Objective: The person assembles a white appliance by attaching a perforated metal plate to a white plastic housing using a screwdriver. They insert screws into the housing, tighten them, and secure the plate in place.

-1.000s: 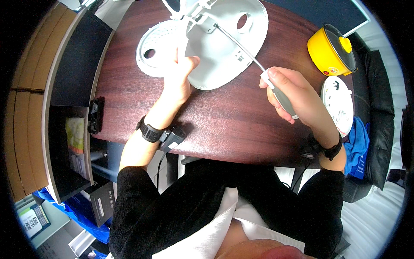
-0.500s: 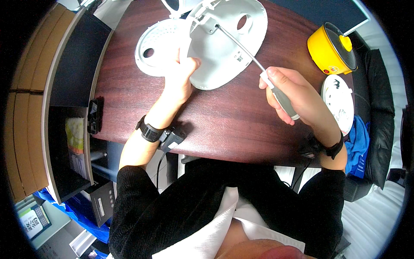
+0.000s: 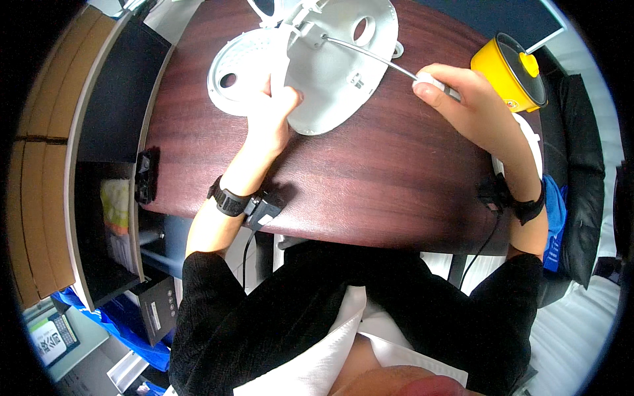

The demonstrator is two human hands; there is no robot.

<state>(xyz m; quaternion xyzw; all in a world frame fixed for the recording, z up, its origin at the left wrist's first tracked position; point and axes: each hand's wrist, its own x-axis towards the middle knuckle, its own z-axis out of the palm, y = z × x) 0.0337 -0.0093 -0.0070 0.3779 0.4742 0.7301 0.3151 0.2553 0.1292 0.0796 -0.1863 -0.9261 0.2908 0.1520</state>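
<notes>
A white plastic shell (image 3: 330, 89), tilted with its hollow inner side showing, stands at the far part of the table. My left hand (image 3: 272, 115) grips its near-left edge, thumb inside. Between my right hand's (image 3: 462, 99) fingers is the handle of a screwdriver (image 3: 376, 58); the long metal shaft reaches left, its tip at a small post inside the shell. The shaft looks bent in this view. A round, flat white part (image 3: 231, 63) with a hole and small perforations lies left of the shell, partly behind my left hand.
A yellow electric pot (image 3: 495, 76) with a dark lid stands at the far right. A white piece (image 3: 533, 138) lies beside my right forearm. A black device (image 3: 145, 177) sits at the table's left edge, next to a shelf (image 3: 105, 125). Cables hang from both wrist devices.
My right hand has moved up and right, and the screwdriver now lies flatter. The white shell has tilted and shifted slightly left. My left hand keeps its hold.
</notes>
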